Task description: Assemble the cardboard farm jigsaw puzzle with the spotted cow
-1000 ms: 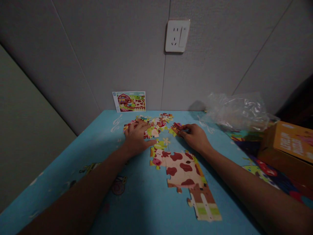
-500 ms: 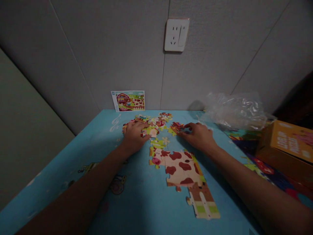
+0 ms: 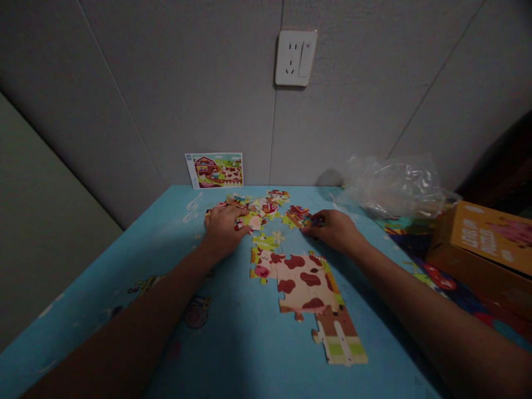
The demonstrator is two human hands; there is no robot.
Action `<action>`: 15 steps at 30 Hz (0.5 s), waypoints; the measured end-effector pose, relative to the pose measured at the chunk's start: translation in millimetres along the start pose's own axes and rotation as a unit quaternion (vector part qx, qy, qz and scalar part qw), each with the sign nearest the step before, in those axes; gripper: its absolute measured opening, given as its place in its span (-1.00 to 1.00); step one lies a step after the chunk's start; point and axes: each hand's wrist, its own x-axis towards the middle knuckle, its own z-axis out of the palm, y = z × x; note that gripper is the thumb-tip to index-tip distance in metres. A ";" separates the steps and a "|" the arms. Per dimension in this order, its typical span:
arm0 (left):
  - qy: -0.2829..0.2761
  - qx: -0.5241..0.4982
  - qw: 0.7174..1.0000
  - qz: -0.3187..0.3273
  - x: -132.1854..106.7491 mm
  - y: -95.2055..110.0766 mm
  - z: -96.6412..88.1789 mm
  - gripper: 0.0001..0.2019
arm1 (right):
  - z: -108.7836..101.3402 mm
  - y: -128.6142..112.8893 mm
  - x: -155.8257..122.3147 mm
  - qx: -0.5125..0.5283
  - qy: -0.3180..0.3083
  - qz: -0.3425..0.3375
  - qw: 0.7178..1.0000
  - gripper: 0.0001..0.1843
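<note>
While reaching out over a blue tabletop point(image 3: 233, 343) printed with cartoon figures, the two hands are sitting apart, not touching each other. The left hand point(image 3: 224, 233) is lying palm down with its fingers spread, pressing on the edge of a loose cluster of jigsaw pieces point(image 3: 257, 209) and apparently not clamping anything. The right hand point(image 3: 336, 231) is reaching leftward, its fingertips point(image 3: 312, 223) touching a small red-and-yellow joined section point(image 3: 296, 217); whether they are gripping a piece cannot be told from this view. Nearer the person, just below the hands, an assembled cow section point(image 3: 301, 288) is lying flat on the table, showing brown spots, a pink snout and green-banded legs. A picture card point(image 3: 214, 170) with a farm scene is standing against the wall at the table's far edge. Off to the right, a crumpled clear plastic bag point(image 3: 393, 188) is sitting just beside an orange cardboard box point(image 3: 484, 238), and a wall socket point(image 3: 295, 58) is showing above the table
</note>
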 end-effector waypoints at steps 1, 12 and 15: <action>0.000 -0.001 1.000 0.002 0.1 -0.2 0.0 -0.65 | -1.1 -0.3 0.0 0.004 0.003 -0.005 1.000 -0.55; 0.005 0.034 0.998 -0.061 -1.7 5.1 -3.5 -0.66 | 2.7 1.1 -0.7 -0.011 0.073 -0.017 0.997 -0.69; 0.010 0.041 0.997 -0.068 -1.9 5.7 -4.1 -0.65 | 8.4 -1.1 -1.6 -0.006 0.076 -0.060 0.995 -0.69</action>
